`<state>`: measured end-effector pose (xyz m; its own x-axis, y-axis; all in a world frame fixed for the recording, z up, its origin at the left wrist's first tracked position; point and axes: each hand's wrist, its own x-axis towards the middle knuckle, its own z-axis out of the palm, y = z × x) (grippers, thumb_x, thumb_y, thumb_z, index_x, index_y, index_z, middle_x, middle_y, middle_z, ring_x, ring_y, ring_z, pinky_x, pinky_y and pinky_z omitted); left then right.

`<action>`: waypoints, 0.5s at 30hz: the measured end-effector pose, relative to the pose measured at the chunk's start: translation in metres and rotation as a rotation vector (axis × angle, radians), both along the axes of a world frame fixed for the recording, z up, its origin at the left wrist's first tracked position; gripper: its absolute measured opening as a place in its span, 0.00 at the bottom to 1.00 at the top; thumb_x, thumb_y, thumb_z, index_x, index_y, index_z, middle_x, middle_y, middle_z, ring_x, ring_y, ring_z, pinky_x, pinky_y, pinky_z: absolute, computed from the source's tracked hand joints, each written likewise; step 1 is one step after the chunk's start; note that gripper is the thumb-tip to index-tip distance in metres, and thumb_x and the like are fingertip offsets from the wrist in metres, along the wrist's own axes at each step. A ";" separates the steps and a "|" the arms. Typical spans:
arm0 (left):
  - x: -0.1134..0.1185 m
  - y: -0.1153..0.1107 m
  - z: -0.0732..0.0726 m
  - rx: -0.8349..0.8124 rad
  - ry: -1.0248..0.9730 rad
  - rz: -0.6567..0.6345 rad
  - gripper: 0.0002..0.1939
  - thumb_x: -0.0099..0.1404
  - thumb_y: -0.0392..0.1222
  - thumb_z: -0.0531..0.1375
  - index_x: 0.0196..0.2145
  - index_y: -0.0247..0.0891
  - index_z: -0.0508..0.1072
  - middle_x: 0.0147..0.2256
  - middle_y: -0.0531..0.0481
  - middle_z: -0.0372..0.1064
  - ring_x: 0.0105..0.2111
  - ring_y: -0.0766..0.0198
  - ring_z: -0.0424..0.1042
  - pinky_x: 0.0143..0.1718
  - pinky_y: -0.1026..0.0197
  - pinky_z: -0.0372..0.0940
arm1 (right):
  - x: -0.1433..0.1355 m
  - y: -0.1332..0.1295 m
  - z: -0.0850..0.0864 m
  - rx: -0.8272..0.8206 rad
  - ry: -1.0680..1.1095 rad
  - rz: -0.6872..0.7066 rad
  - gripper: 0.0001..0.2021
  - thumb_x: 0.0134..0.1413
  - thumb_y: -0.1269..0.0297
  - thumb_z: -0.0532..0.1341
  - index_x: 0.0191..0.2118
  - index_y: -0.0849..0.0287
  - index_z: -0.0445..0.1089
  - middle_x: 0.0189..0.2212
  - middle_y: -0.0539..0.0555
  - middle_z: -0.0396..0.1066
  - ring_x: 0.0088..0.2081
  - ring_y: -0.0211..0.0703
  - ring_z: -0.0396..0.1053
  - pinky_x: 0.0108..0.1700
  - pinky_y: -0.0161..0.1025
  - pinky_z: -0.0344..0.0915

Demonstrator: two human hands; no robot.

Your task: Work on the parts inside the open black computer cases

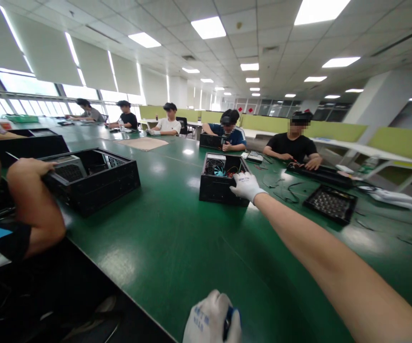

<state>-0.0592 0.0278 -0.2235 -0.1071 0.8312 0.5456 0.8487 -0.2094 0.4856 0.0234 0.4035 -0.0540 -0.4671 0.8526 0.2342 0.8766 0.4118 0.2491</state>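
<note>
My right hand [247, 186], in a white glove, reaches far forward over the green table. Its fingers hook over the near right corner of a black computer case [218, 189], thumb against the outer wall. That case lies open side up, showing a fan with light-blue blades [219, 171] and some thin coloured wires. Low in the picture, close to my body, is my left hand [208, 319], also gloved. It is closed around a blue and black tool handle [231, 317]; the rest of that tool is hidden.
On the left, a co-worker's arm [30, 181] rests by another open computer case [95, 178]. To the right lie black cables [288, 193] and a black tray of small parts [330, 204]. Several people work across the green table [149, 238]; cardboard [143, 143] lies farther back.
</note>
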 end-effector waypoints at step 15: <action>-0.003 -0.005 0.029 -0.033 -0.066 -0.152 0.09 0.75 0.40 0.52 0.36 0.42 0.68 0.31 0.49 0.70 0.31 0.60 0.73 0.33 0.59 0.67 | 0.113 -0.232 0.009 -0.030 0.010 0.261 0.24 0.70 0.45 0.53 0.47 0.59 0.77 0.39 0.61 0.79 0.43 0.52 0.76 0.44 0.43 0.64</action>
<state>-0.0626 0.0231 -0.1941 -0.0136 0.8577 0.5140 0.7743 -0.3163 0.5482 0.1360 0.1719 -0.0449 -0.6698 0.7104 0.2162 0.7422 0.6313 0.2248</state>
